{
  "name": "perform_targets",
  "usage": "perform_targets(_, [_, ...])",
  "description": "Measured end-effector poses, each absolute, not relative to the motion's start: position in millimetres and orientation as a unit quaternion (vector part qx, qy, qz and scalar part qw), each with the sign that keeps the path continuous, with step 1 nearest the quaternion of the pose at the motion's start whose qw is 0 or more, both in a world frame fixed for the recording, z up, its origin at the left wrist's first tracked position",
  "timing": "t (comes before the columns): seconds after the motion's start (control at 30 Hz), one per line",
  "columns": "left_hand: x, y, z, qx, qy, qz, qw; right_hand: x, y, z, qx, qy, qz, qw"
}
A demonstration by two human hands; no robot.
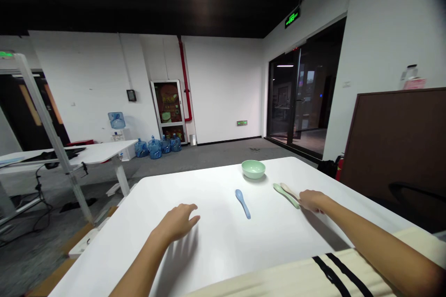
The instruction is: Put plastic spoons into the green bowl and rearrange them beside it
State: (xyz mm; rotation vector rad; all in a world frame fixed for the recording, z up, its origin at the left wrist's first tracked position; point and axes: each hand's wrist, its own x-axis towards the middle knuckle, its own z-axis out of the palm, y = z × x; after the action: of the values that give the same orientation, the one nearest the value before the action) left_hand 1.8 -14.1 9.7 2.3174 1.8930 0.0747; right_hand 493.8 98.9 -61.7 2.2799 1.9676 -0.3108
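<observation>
My right hand [313, 200] is closed on the handle end of a pale beige spoon [290, 190], over the right side of the table. Just beside that spoon lies a green spoon [285, 196], bowl end pointing away from me. A blue spoon [243, 203] rests on the table between my two hands. Farther back stands a light green bowl [253, 170]. Over the left part of the table, my left hand [179, 221] is held with thumb and fingers apart, touching none of the spoons.
The white table [216, 250] has its far edge just behind the bowl. A second table [101, 151] stands to the left beside a metal post [52, 120]. Several blue water jugs [154, 147] sit on the floor by the wall. A brown partition [397, 144] rises at right.
</observation>
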Motion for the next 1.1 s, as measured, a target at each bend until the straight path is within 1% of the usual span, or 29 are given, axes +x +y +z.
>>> perform_targets(0.1, [2,-14,9,0.770,0.633,0.025,0.075,495,103,-61,0.752,0.649,-0.081,0.081])
perform_targets(0.23, [2,-12,8,0.770,0.633,0.023,0.072,491,108,-62,0.734,0.678,-0.012,0.036])
perform_targets(0.33, [3,-12,8,0.770,0.633,0.023,0.074,484,111,-67,0.719,0.694,0.008,0.017])
perform_targets(0.63, [1,-11,8,0.770,0.633,0.028,0.075,477,113,-82,0.707,0.705,-0.011,0.046])
perform_targets(0.77, [1,-11,8,0.771,0.632,0.028,0.073,477,113,-85,0.714,0.697,-0.036,0.045])
perform_targets(0.9, [1,-11,7,0.769,0.634,0.028,0.079,475,114,-84,0.722,0.689,-0.055,0.024])
perform_targets(1.1, [2,-13,10,0.770,0.633,0.026,0.075,460,112,-71,0.702,0.706,-0.076,-0.048])
